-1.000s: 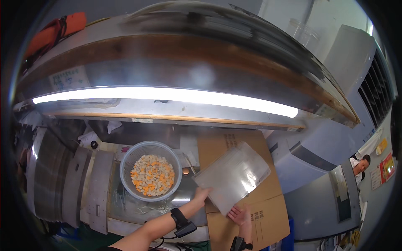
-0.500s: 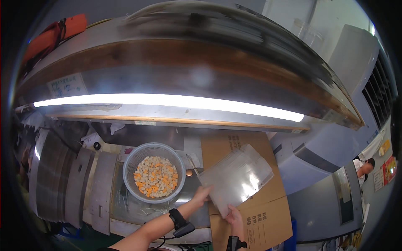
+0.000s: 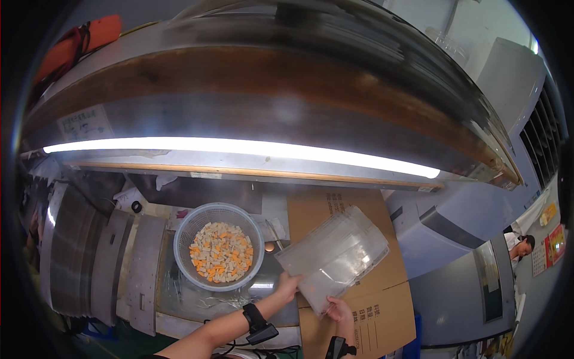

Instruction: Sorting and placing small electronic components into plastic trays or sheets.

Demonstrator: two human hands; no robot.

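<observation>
A stack of clear, shiny plastic sheets (image 3: 338,251), perhaps flat bags, lies slanted over a brown cardboard sheet (image 3: 391,305). My left hand (image 3: 289,285) is closed on the near left edge of the plastic. My right hand (image 3: 340,309) pinches its near corner, thumb on top. How many layers my fingers hold is hidden. Left of the plastic stands a pale blue-grey mesh basket (image 3: 258,254), holding many small orange and beige pieces (image 3: 221,252).
A long lit tube lamp (image 3: 239,146) hangs under a wood-edged shelf above the bench. Grey metal panels (image 3: 143,275) stand at the left. A thin tool (image 3: 274,230) lies between basket and cardboard, beside a small copper-coloured disc (image 3: 269,246). Another person (image 3: 519,245) is at far right.
The plastic's near left corner has shifted a little left, and its surface glare has changed. My right hand has moved slightly right. The head view has tilted slightly.
</observation>
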